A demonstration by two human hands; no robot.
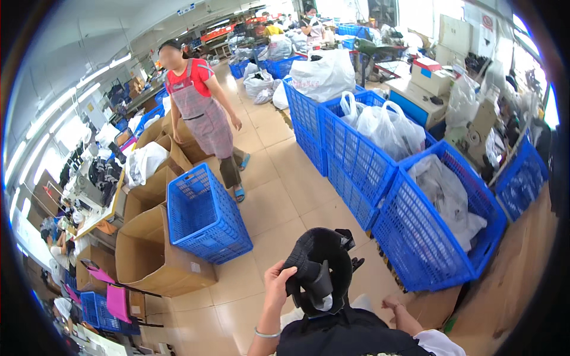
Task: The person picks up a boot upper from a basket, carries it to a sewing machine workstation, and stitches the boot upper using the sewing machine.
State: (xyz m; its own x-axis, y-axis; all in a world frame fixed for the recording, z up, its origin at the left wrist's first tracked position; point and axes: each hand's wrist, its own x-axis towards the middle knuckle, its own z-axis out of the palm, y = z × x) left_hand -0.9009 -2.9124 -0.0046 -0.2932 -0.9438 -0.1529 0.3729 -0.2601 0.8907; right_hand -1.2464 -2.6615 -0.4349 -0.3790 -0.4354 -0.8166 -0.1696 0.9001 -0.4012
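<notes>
At near left, an open cardboard box [184, 276] is standing with a blue crate [230, 238] just beside it, while farther off a co-worker [205, 115] in a checked apron is standing in the aisle. The left hand [278, 286] is pinching the left edge of a black item [341, 270], which is sitting near centre. To its right, the right hand [392, 303] is resting apart; its grip I cannot tell. At right, another blue crate [415, 237] is holding pale sheeting [445, 196].
</notes>
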